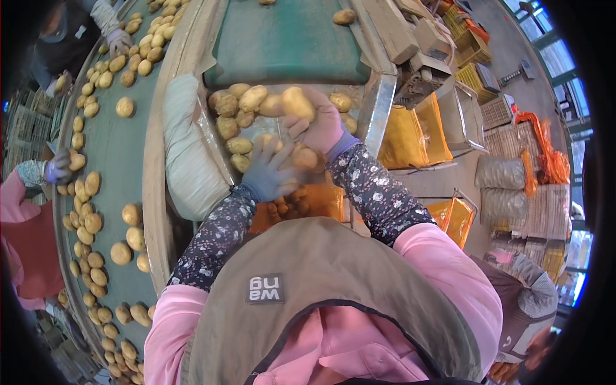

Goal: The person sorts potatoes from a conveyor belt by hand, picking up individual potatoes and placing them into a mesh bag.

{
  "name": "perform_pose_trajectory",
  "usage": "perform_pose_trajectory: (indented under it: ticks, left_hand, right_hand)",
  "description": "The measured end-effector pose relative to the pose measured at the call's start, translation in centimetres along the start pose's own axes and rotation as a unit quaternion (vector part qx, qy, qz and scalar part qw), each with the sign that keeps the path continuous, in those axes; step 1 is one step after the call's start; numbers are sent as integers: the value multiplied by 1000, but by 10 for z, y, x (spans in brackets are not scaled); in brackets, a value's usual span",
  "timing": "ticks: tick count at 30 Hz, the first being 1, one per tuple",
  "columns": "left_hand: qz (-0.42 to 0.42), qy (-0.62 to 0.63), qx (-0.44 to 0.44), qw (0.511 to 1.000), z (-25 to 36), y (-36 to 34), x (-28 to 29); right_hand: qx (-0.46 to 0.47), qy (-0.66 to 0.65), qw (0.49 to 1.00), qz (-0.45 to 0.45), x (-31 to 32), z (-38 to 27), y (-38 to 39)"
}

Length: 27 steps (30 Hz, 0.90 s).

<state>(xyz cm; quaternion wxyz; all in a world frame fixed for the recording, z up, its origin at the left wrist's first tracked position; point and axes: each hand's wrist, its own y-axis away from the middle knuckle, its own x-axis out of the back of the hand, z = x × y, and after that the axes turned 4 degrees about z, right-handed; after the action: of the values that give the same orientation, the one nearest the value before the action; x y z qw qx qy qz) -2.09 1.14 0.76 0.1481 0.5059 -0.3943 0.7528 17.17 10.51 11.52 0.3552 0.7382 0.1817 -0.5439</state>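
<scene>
My right hand point(317, 125), in a pinkish glove, is closed round an oval potato point(297, 104) at the upper right of a metal sorting tray point(378, 112). My left hand point(269, 167), in a grey-blue glove, has its fingers spread over the lower middle of the tray, slightly blurred, beside loose potatoes point(239, 145). More potatoes point(228, 106) lie along the tray's back and left side. An orange bag or crate point(327, 202) holding potatoes is below the tray, partly hidden by my body.
A green belt point(289, 38) lies beyond the tray. At left, a padded rail point(189, 147) borders a conveyor point(109, 154) with many potatoes and co-workers' gloved hands point(58, 167). At right are orange bags point(401, 135), crates point(468, 77), stacked packing point(532, 212) and another person point(526, 298).
</scene>
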Motion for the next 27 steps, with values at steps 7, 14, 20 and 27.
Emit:
perform_pose_trajectory:
  ticks: [7,14,20,27]
  left_hand:
    - [-23,-51,2,998,-7,-7,-8]
    - [-30,-47,-52,997,-5,-9,-12]
    - [-38,-50,-68,996,-11,-12,-19]
    - [-44,-49,-58,996,-4,-19,-20]
  right_hand:
    - [3,64,991,-121,7,-9,19]
    - [278,306,909,-56,40,-50,83]
    - [540,362,726,223,119,-123,169]
    - [421,-97,871,234,165,-129,252]
